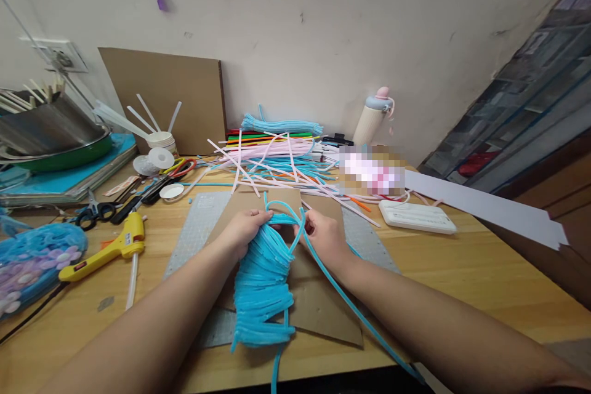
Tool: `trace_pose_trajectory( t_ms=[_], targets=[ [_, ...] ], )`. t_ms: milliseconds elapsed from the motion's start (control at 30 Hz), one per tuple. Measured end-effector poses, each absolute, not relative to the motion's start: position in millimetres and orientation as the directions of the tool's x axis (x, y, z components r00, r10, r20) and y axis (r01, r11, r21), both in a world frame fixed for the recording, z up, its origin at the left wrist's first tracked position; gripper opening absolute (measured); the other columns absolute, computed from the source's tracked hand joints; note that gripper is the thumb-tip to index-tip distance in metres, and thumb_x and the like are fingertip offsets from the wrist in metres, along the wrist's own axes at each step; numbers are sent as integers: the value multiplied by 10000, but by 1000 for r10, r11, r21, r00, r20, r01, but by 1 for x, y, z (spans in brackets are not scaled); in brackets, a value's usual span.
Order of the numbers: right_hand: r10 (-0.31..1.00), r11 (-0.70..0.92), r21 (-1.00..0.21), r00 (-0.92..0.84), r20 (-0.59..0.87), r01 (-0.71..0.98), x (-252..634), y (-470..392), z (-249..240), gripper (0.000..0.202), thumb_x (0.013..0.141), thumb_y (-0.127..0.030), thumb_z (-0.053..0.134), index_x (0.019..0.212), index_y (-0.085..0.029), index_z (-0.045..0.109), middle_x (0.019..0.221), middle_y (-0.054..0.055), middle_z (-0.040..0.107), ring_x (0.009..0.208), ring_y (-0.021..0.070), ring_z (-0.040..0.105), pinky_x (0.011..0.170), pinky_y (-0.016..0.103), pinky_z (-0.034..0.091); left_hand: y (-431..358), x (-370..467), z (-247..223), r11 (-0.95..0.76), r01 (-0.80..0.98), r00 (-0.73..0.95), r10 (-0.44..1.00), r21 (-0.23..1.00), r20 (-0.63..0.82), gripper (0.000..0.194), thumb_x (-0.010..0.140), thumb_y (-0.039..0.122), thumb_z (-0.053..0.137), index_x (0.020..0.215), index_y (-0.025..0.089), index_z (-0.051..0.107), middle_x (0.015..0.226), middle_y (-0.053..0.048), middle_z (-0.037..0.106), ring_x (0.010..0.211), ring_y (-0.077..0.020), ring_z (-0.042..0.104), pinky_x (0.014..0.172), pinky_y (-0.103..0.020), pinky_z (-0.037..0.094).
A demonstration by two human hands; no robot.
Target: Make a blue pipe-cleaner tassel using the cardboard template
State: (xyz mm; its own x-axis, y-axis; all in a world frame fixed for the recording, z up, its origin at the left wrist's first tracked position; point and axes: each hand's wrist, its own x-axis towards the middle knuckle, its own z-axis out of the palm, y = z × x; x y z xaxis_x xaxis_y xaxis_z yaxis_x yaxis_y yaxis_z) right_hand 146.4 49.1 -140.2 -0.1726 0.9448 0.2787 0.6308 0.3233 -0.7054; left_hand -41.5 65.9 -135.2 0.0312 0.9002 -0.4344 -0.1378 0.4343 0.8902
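Left hand (249, 228): thumb and fingers pinched on the top left edge of the sky-blue, fuzzy pipe-cleaner piece (263, 277), which hangs down from my fingers toward me. Right hand (325, 237): fingers curled in, thumb and index pressed together, looks like a pinch on a long, loose blue chenille stem (341, 286) at the top right corner; exact grip partly hidden. That stem trails from my right fingertips past the forearm to the table edge.

Progress, my judgement: well along. Done: tight blue rows fill most of the piece below my fingers. Left: open loops between my two hands, a bare gap low on the right edge well below my right fingers, and a tail hanging from the bottom. Nothing looks trimmed off at these ends.

Under both hands: flat brown cardboard (323, 301) on a grey gridded cutting mat (198, 228). Beyond my fingertips: messy heap of pale pink stems (272, 154), and a tied-looking blue stem bundle (281, 124) behind it. Left of my left fingers: yellow glue gun (111, 246), black-handled scissors (95, 212), neither touched. Right of my right fingers: white rectangular plastic box (418, 215).
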Motion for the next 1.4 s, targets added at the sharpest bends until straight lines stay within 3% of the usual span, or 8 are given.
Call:
trace_pose_trajectory(
  t_ms=[133,233,367,733,933,1067,1200,1400],
  targets=[
    [948,312,-798,-222,227,515,148,48,-136,229,729,-395,580,675,-203,466,560,-34,498,505,106,453,478,216,321,68,-46,-132,452,-76,111,890,889,-443,299,581,382,749,684,120,648,588,-73,678,486,-180,615,501,-282,486],
    [997,11,-980,-79,-5,197,152,56,-135,287,782,-495,490,775,-218,414,566,-64,450,379,72,399,359,185,257,67,-48,-128,448,-33,165,884,893,-438,325,562,400,761,688,124,645,570,-58,668,480,-173,608,501,-278,485],
    [964,-227,-972,-153,-216,-55,156,67,-136,338,729,-502,549,831,-213,407,611,-69,465,314,38,370,298,153,137,64,-46,-126,415,22,198,890,910,-411,324,572,414,754,709,138,653,587,-33,671,479,-148,597,486,-236,453],
    [986,-169,-978,17,-168,121,190,92,-129,289,723,-471,545,775,-190,499,485,-41,453,379,116,411,377,232,281,67,-51,-130,385,112,222,889,916,-400,396,649,468,697,868,139,680,717,-64,695,595,-171,631,555,-249,478],
    [947,192,-802,107,302,566,210,93,-116,281,788,-453,525,911,-211,595,877,55,603,858,211,542,691,307,414,58,-56,-106,393,47,478,798,919,-366,485,657,285,725,1112,163,610,1022,-106,685,878,-217,651,761,-293,495],
    [995,98,-936,-54,84,338,200,89,-118,307,823,-463,458,900,-192,579,848,54,628,719,176,584,591,279,442,55,-61,-100,348,109,543,763,931,-349,720,615,147,728,1284,195,469,1090,-94,660,915,-193,635,741,-259,484],
    [909,-199,-971,-347,-232,129,184,77,-120,287,776,-411,553,962,-193,561,863,55,654,624,143,614,484,225,424,54,-60,-103,228,361,326,877,904,-352,807,589,204,745,1327,202,417,610,44,638,505,-115,547,460,-183,364],
    [942,-78,-994,-322,-99,76,181,59,-92,227,766,-326,566,931,-174,596,769,31,648,529,88,542,460,200,390,49,-47,-78,109,207,222,963,972,-155,384,606,313,735,929,146,611,628,16,602,568,-120,546,524,-200,407]
  ],
)
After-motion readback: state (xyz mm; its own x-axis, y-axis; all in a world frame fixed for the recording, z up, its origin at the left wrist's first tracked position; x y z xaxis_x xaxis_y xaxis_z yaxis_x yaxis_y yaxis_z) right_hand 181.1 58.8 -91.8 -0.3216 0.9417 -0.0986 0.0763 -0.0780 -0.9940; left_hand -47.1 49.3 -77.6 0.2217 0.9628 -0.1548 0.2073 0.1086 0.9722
